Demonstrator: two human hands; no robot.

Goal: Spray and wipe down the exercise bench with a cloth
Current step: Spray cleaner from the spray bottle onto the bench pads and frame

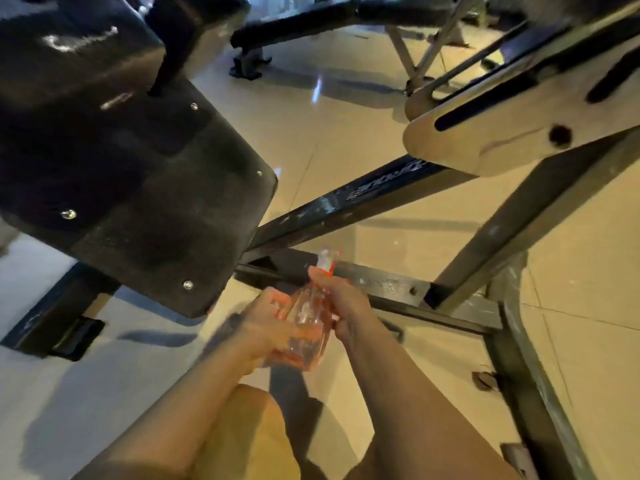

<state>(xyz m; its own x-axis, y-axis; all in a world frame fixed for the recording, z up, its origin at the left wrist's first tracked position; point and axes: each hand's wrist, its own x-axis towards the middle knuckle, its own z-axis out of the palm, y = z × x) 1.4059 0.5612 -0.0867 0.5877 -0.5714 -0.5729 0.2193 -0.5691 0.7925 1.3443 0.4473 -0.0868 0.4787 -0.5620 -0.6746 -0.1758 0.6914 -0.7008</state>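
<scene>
A clear spray bottle [308,320] with an orange-and-white trigger head sits between both hands at the lower centre. My left hand [266,323] wraps its body from the left. My right hand [341,299] grips its neck below the nozzle. The nozzle points up toward the dark frame bars. The bench's black padded underside [138,188], with several bolts, hangs at the upper left, just left of the bottle. No cloth is in view.
Black steel frame bars [346,199] cross behind the bottle, and a grey upright [519,220] slants at right. A pale slotted bracket [502,126] sits upper right. Another bench [311,19] stands far back on the tiled floor [346,116]. My knee [249,431] is below.
</scene>
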